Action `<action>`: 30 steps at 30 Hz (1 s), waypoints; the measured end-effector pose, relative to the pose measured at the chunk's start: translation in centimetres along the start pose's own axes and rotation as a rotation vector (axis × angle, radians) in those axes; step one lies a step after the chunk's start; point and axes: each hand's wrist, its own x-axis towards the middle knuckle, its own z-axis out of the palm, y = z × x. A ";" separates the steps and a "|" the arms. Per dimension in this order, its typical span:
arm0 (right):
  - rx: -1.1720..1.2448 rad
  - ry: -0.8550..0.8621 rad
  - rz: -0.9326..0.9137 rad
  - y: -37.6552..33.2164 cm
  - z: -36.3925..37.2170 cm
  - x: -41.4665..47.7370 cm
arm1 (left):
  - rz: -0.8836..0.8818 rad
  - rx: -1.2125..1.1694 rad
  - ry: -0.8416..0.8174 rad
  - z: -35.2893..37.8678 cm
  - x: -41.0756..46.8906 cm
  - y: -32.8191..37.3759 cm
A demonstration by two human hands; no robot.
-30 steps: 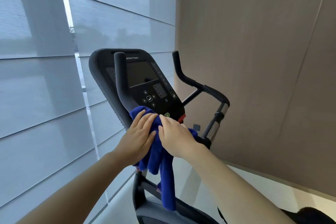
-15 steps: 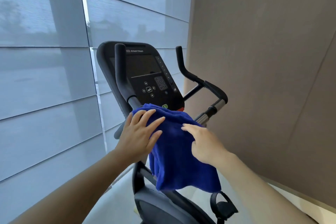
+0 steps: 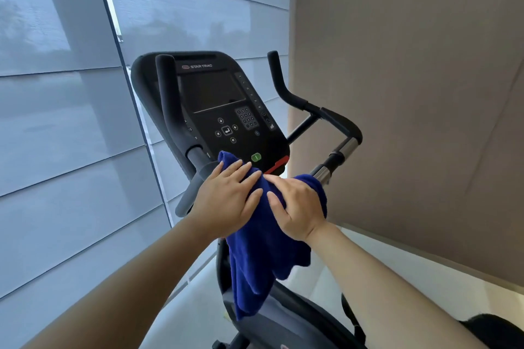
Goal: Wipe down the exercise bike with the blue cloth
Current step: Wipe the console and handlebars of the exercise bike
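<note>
A black exercise bike stands in front of me, its console (image 3: 215, 110) tilted up with a dark screen and buttons. The blue cloth (image 3: 263, 258) is bunched over the handlebar centre just below the console and hangs down over the bike's post. My left hand (image 3: 226, 201) lies flat on the cloth's left part, fingers spread. My right hand (image 3: 295, 207) presses and grips the cloth's right part beside it. The left handlebar (image 3: 170, 110) and right handlebar (image 3: 314, 110) rise on either side, uncovered.
Grey window blinds (image 3: 65, 122) fill the left side close to the bike. A beige wall (image 3: 411, 93) runs along the right. The bike's grey body (image 3: 283, 320) and a pedal strap sit low in view over a pale floor.
Both hands have drawn together, gathering the spread cloth into a bunch under the console. The cloth now hangs narrower than half a second ago.
</note>
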 end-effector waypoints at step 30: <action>-0.016 -0.316 -0.169 5.7 -2.8 -0.5 | -0.037 0.150 -0.056 0.1 1.6 4.1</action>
